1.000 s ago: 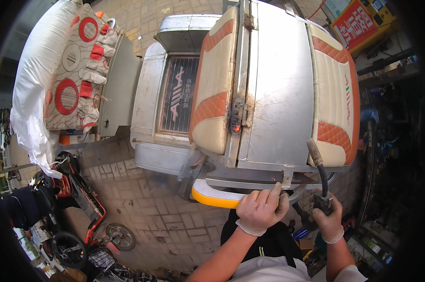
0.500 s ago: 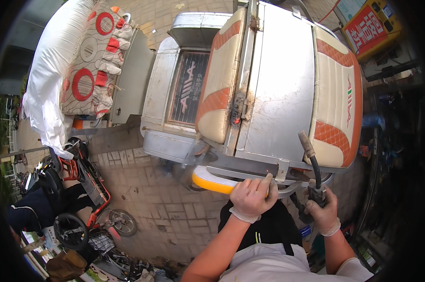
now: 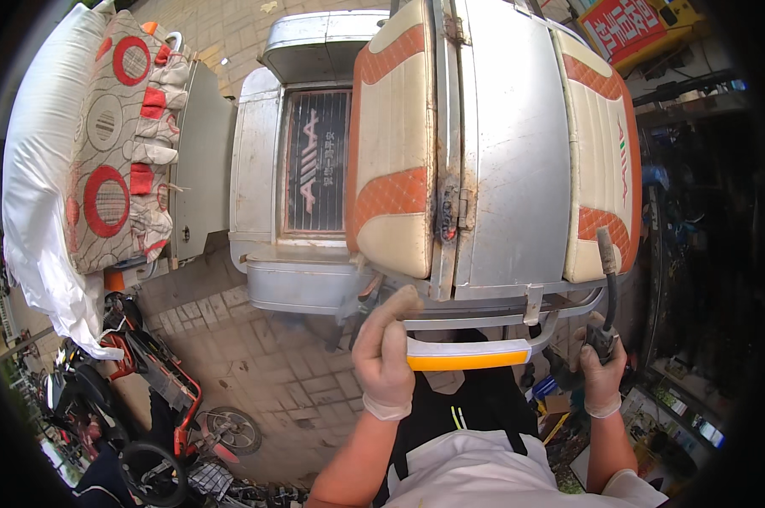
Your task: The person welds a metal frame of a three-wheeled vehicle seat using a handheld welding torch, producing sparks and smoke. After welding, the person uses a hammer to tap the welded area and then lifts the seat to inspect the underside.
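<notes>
L hand (image 3: 384, 356) has slid left along the white-orange bar (image 3: 467, 354), fingers curled on its end. R hand (image 3: 601, 372) fist-grips black handle (image 3: 607, 288). Beyond, metal cart (image 3: 501, 169) w/ padded seats: prob heavy, stiff; hold bar.

My one view comes from a camera on my head, looking steeply down over my chest at the silver vehicle body (image 3: 501, 161) right in front of me. It sits close, filling the upper middle. Paved ground (image 3: 264, 372) lies left of and below it, cluttered shelves (image 3: 695, 339) to its right. The fisheye bends edges near the rim.
</notes>
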`<state>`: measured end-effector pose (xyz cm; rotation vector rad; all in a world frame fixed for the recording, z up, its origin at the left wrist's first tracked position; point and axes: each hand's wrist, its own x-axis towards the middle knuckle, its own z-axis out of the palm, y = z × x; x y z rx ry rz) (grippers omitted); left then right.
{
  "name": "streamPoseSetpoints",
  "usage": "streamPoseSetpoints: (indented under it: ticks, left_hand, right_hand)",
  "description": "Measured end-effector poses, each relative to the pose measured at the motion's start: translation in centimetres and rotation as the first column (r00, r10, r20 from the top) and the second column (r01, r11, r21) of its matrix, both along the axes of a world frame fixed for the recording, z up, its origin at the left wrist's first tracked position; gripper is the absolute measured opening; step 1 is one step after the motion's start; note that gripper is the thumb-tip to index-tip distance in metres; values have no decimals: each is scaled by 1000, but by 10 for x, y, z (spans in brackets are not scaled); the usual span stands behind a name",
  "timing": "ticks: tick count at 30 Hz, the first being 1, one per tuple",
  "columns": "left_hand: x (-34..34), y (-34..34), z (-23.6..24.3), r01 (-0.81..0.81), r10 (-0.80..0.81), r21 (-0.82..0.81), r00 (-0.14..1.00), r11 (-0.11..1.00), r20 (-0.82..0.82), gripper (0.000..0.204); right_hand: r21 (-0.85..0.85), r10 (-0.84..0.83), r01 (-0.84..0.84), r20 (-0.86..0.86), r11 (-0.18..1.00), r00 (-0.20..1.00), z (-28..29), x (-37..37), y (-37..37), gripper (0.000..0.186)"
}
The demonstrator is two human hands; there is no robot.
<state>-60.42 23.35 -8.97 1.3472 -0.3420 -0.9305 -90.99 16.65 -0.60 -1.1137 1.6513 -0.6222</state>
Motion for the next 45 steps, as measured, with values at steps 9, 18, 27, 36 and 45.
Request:
streamPoseSetpoints:
  ticks: [9,18,27,36,45]
  left_hand:
    - [69,-72,-74,324,-343,119,840,939,420,51]
    - [76,-74,-77,218,-200,-24,932,976,302,50]
    - [69,-71,-77,285,-303,104,880,953,365,46]
    - [51,-54,-73,151,-192,128,884,980,426,46]
    - [45,-55,-76,284,-332,172,824,943,459,46]
  right_hand:
    - [-64,-72,70,-34,996,997,4,11,36,52]
    - [-49,-89,83,-135,995,987,9,20,42,52]
    - [-51,-123,118,-110,992,986,16,35,38,56]
    - [-54,-135,130,-98,990,986,16,26,41,56]
    - [-72,-113,108,-80,992,990,11,21,44,56]
